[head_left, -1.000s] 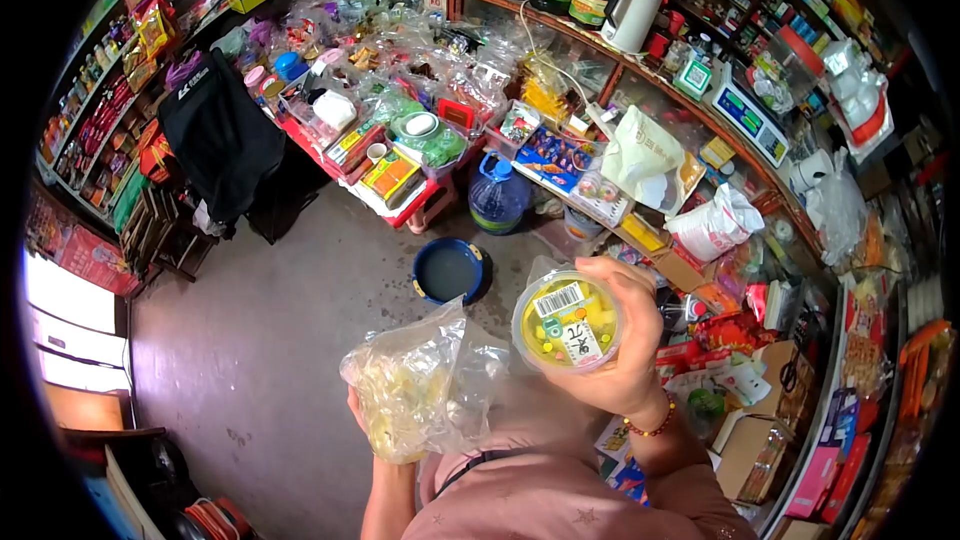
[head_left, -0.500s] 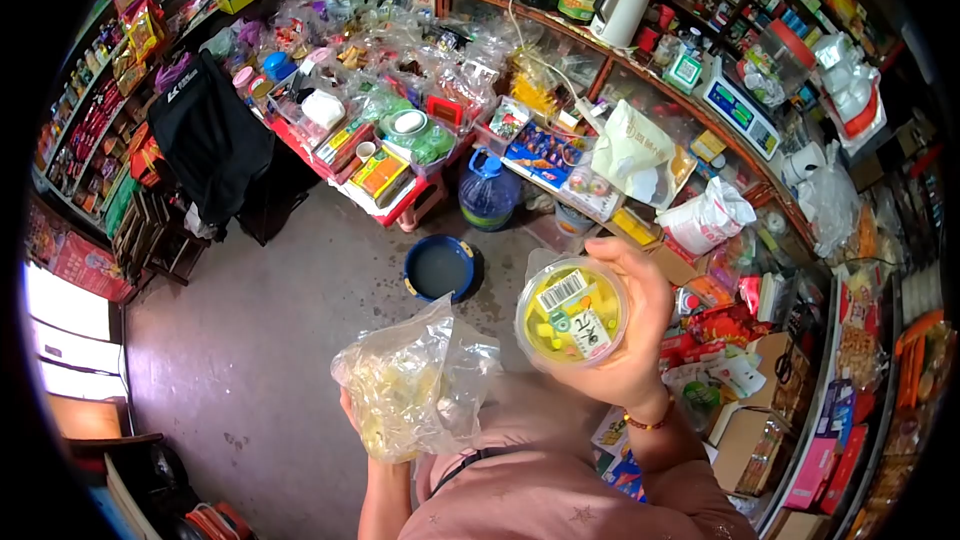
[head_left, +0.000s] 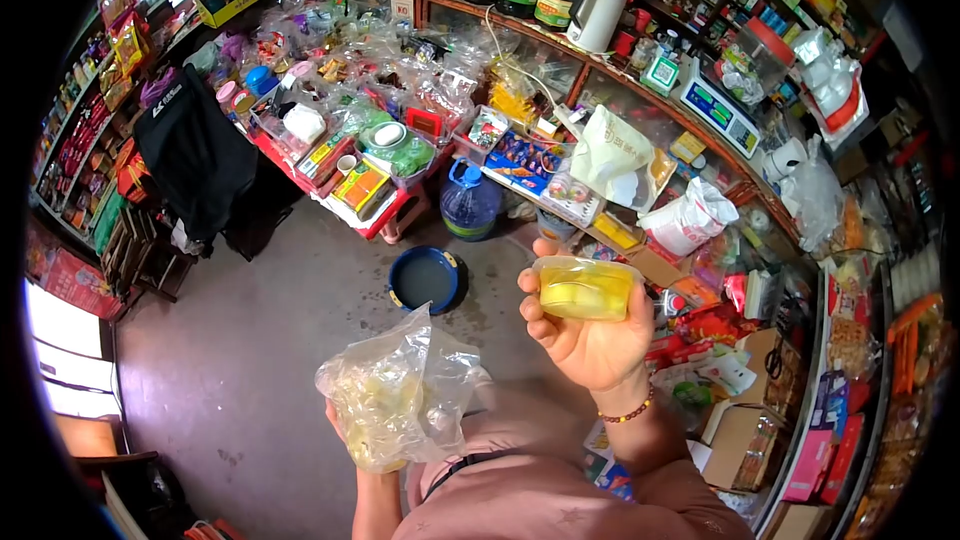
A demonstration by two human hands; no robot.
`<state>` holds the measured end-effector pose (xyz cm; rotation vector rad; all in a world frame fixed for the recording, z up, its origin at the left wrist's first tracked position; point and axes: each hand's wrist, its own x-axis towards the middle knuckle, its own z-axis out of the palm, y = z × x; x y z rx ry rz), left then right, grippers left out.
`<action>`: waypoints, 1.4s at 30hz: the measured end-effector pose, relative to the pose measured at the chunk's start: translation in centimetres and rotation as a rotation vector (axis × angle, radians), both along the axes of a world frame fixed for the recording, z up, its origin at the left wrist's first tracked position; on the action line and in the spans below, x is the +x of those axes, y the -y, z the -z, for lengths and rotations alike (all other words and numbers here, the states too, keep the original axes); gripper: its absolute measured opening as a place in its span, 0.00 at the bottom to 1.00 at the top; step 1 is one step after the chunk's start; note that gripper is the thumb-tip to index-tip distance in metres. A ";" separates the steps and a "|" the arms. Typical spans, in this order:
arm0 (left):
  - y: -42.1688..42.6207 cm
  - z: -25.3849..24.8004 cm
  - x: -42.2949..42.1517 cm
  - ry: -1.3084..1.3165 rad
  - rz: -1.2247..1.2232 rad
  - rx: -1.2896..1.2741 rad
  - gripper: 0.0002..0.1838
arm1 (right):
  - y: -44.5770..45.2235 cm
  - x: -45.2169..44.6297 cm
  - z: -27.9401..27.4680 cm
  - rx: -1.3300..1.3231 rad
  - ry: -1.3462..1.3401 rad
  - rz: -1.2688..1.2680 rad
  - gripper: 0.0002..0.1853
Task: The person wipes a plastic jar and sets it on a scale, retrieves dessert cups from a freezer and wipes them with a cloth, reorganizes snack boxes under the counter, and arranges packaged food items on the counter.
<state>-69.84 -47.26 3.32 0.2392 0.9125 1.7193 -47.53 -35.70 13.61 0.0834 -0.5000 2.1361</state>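
Observation:
A clear plastic cup with yellow contents (head_left: 585,290) is tilted on its side in my right hand (head_left: 600,345), whose fingers and palm wrap round it from below. Its lid label does not face me. At the lower middle, a crinkled clear plastic bag (head_left: 395,395) with pale yellowish contents rests in my left hand (head_left: 334,420). Most of that hand is hidden behind the bag; a bit of its fingers shows at the bag's left edge. The bag and the cup are apart.
A blue basin (head_left: 424,278) stands on the grey floor (head_left: 230,360), near a large blue water bottle (head_left: 470,202). Beyond is a table (head_left: 385,220) heaped with packaged goods. A digital scale (head_left: 722,112) sits on the counter. Boxes (head_left: 750,430) and packets crowd the right side.
My right hand has turned, so the cup's labelled lid no longer faces me and its side shows. The bag remains in my left hand. The view has shifted slightly.

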 end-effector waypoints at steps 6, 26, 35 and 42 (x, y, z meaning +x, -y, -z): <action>0.2 0.5 -0.1 0.066 -0.013 -0.020 0.28 | 0.3 -0.1 -0.6 -0.118 0.054 -0.011 0.45; -0.5 -2.5 2.6 0.008 -0.160 -0.044 0.15 | 0.4 0.6 -0.1 -0.170 -0.060 -0.043 0.53; 0.0 -1.4 1.8 -0.033 -0.187 -0.041 0.15 | 0.9 1.7 0.2 0.471 0.653 0.419 0.47; 0.0 -1.8 2.3 -0.069 -0.160 -0.048 0.17 | 1.1 1.6 0.0 0.365 0.596 0.444 0.54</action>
